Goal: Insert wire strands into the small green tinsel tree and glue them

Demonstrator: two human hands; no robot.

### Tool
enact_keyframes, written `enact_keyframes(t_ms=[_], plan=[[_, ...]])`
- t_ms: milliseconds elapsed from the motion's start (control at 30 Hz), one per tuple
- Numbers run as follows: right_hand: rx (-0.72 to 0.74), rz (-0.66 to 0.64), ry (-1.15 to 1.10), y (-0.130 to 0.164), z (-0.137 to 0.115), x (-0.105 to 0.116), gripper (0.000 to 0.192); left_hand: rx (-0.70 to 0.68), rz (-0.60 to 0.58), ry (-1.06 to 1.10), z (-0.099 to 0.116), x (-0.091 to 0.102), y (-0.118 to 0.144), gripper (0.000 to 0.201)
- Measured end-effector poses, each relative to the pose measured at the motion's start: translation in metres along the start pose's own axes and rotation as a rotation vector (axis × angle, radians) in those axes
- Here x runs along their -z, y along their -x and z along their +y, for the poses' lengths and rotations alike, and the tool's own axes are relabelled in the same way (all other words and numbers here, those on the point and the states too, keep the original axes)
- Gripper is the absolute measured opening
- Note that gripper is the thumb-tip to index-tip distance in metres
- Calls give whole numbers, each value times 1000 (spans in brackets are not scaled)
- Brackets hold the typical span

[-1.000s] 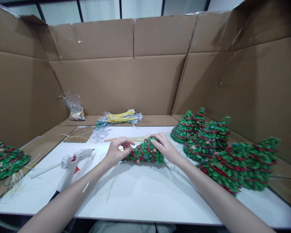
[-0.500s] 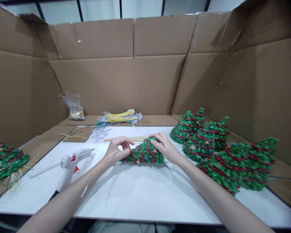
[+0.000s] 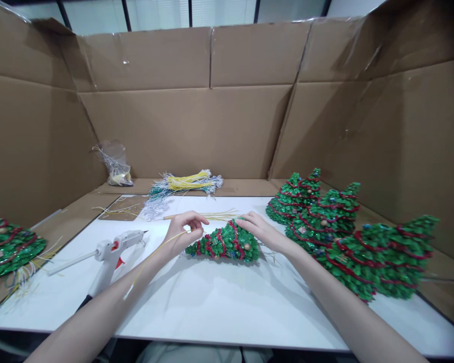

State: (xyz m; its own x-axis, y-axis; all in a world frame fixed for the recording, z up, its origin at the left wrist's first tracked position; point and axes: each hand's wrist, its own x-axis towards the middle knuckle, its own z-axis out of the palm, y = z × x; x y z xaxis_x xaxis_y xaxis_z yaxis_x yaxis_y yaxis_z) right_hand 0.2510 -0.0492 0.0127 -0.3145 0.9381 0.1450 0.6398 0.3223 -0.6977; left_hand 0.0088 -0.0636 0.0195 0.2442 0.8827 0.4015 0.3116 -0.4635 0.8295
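Observation:
A small green Christmas tree (image 3: 224,243) with red garland and gold beads lies on its side in the middle of the white table, its tip to the left. My left hand (image 3: 182,233) pinches a thin yellow wire (image 3: 151,259), which trails down over my left forearm to a white end. That hand is just left of the tree's tip. Over the tree's wide end rests my right hand (image 3: 263,231), gripping it, though some fingers are hidden behind the branches. Thin pale wires (image 3: 269,252) stick out from the tree's base on the right.
A white glue gun (image 3: 111,254) lies at the left. Several decorated trees (image 3: 325,222) stand at the right; another tree (image 3: 11,247) with loose wires is far left. Wire bundles (image 3: 187,182) and a plastic bag (image 3: 116,166) sit at the back. Cardboard walls (image 3: 174,131) enclose the table.
The tree has turned slightly, its wide end sitting a little lower and nearer me. My right hand has flattened and shifted over it. My left hand still pinches the wire.

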Motion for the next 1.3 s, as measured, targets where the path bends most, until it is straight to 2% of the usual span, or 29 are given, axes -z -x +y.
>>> enact_keyframes(t_ms=[500,1000,1300], plan=[[93,22,-49,0,1,-2,35,-24,0,-10,3,0,1,16],[141,41,-10,0,1,-1,33,-41,-14,3,-1,1,0,15],[171,24,-7,1,0,0,31,-76,-81,29,2,0,2,13]])
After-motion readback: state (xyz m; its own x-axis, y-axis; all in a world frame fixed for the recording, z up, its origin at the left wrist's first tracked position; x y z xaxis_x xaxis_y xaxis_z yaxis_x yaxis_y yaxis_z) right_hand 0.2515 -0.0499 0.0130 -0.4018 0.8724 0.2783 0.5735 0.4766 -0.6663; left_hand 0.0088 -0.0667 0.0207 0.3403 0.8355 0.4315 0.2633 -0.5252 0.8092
